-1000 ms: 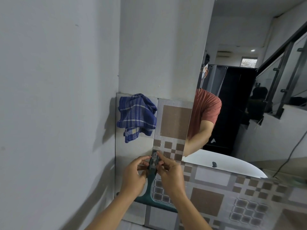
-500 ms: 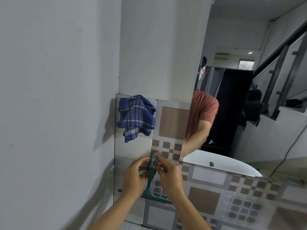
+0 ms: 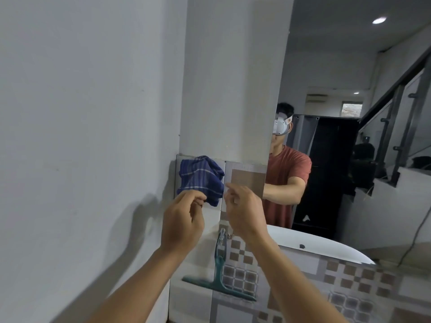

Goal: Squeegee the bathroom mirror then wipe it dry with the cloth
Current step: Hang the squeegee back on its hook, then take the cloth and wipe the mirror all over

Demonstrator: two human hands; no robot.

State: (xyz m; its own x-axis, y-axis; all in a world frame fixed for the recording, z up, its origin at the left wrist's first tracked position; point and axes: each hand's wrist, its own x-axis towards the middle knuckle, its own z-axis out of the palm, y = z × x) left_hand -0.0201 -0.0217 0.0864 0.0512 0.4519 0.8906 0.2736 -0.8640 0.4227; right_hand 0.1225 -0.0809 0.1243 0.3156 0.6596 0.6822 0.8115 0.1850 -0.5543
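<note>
A blue checked cloth (image 3: 200,177) hangs bunched on the tiled wall at the corner. My left hand (image 3: 183,220) pinches its lower edge between thumb and fingers. My right hand (image 3: 243,209) is raised just right of the cloth, fingers curled and apart, holding nothing. Below both hands a teal squeegee (image 3: 219,273) hangs from a small hook on the tiles, blade down and level. The mirror (image 3: 363,159) fills the right side and reflects a person in a red shirt.
A plain white wall (image 3: 81,136) closes in on the left, meeting a white column (image 3: 228,78) above the tiles. Patterned brown and grey tiles (image 3: 338,287) run below the mirror. A white basin shows as a reflection near the mirror's lower edge.
Both hands have let go of the squeegee, which now hangs on its hook, and risen to the cloth. My left hand has taken hold of the cloth's lower edge.
</note>
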